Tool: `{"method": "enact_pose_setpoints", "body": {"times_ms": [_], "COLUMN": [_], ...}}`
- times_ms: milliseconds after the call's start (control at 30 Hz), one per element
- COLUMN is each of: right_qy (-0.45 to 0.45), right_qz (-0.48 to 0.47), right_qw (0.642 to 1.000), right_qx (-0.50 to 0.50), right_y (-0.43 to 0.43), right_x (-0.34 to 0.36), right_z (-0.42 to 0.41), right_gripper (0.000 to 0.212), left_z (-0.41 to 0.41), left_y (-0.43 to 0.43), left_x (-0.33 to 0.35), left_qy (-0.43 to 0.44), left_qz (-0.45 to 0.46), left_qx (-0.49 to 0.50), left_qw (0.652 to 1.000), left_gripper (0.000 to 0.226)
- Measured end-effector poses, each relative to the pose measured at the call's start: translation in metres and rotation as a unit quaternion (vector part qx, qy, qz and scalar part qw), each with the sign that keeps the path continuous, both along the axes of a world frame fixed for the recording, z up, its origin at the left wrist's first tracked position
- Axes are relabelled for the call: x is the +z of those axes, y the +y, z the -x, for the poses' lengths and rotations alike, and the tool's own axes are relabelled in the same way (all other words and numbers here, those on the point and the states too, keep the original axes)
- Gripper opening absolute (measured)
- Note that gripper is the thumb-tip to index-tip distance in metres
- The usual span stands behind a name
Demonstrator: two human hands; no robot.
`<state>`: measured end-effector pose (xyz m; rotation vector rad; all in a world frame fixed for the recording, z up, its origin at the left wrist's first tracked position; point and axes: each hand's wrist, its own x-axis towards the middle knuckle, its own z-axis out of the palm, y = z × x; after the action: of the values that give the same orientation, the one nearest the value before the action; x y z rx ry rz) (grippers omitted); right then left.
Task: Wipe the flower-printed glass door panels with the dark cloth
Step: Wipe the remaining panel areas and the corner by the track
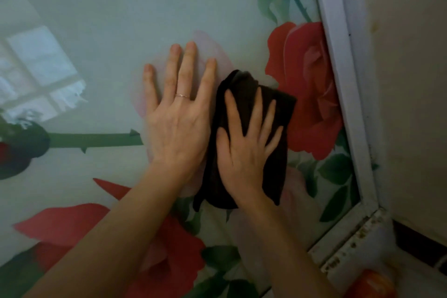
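The glass door panel (101, 31) fills most of the view, pale grey-green with printed red roses and green stems. My left hand (179, 113) lies flat on the glass with straight, spread fingers and a thin ring. Right beside it, my right hand (244, 150) presses the dark cloth (249, 94) flat against the panel with spread fingers. The cloth sits just left of a large red rose (307, 84). Part of the cloth is hidden under my right hand.
A white door frame (338, 55) runs down the right edge and turns along the bottom corner (348, 244), stained with dark spots. A beige wall (408, 80) lies beyond it. An orange object (372, 283) shows at the bottom right. A window reflects in the glass (38, 65).
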<state>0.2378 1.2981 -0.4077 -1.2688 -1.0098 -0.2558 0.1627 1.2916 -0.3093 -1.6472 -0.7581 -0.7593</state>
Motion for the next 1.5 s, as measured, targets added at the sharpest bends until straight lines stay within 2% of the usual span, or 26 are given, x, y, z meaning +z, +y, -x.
{"method": "enact_pose_setpoints", "body": {"times_ms": [100,200,267,467,533,567,667,733,867,967,1000,1100,1167,1233,1300,1400,1500], "right_qy": [-0.040,0.038,0.062,-0.107,-0.125,-0.104,0.042,0.082,-0.042,-0.099,-0.087,0.080,0.138,0.097,0.007,-0.137,-0.156], "right_qz": [-0.008,0.007,0.003,-0.045,-0.053,-0.046,-0.017,-0.012,-0.038,-0.059,-0.052,-0.017,0.002,-0.001,-0.025,-0.065,-0.088], "right_qw": [0.999,0.999,0.998,0.992,0.990,0.992,0.997,0.993,0.998,0.993,0.994,0.994,0.987,0.992,0.998,0.988,0.984], "right_qx": [-0.015,0.005,-0.018,-0.045,-0.044,-0.048,-0.070,-0.079,-0.040,-0.036,-0.049,-0.075,-0.086,-0.081,-0.055,-0.010,-0.004], "right_y": [0.005,0.012,0.009,-0.007,-0.003,0.001,0.007,0.000,-0.021,-0.015,-0.009,0.004,0.002,-0.008,-0.022,-0.036,-0.032], "right_x": [-0.003,0.008,0.010,-0.025,-0.027,-0.024,-0.005,0.001,-0.021,-0.026,-0.025,-0.007,0.000,-0.003,-0.016,-0.038,-0.038], "right_z": [-0.016,-0.034,-0.025,0.010,0.000,-0.005,-0.005,0.014,0.056,0.039,0.026,0.010,0.021,0.043,0.068,0.089,0.074], "right_gripper": [0.063,0.064,0.063,0.062,0.061,0.061,0.062,0.060,0.062,0.064,0.064,0.061,0.060,0.060,0.061,0.061,0.060], "left_z": [-0.001,-0.002,-0.003,0.001,0.001,0.002,0.007,0.010,0.020,0.034,0.035,0.047,0.055,0.062,0.068,0.077,0.079], "left_y": [0.002,-0.001,-0.001,0.002,0.002,0.002,-0.001,-0.002,-0.004,-0.010,-0.012,-0.017,-0.019,-0.020,-0.020,-0.022,-0.024], "left_x": [0.002,0.000,0.001,0.001,0.004,0.005,0.008,0.008,0.008,0.010,0.009,0.012,0.013,0.013,0.012,0.012,0.012], "left_qy": [-0.003,0.005,0.007,-0.003,0.001,0.004,0.014,0.016,0.002,0.002,0.002,0.001,0.000,-0.006,-0.011,-0.023,-0.024], "left_qz": [-0.008,-0.012,-0.005,-0.010,-0.014,-0.017,-0.025,-0.026,-0.021,-0.027,-0.026,-0.026,-0.026,-0.031,-0.041,-0.028,-0.026], "left_qx": [-0.003,0.005,0.003,-0.014,-0.018,-0.019,-0.019,-0.020,-0.018,-0.010,-0.010,0.004,0.007,0.013,0.012,0.016,0.020], "left_qw": [1.000,1.000,1.000,1.000,1.000,1.000,0.999,0.999,1.000,1.000,1.000,1.000,1.000,0.999,0.999,0.999,0.999], "left_gripper": [0.052,0.054,0.056,0.056,0.054,0.053,0.057,0.058,0.056,0.055,0.056,0.063,0.065,0.061,0.053,0.047,0.047]}}
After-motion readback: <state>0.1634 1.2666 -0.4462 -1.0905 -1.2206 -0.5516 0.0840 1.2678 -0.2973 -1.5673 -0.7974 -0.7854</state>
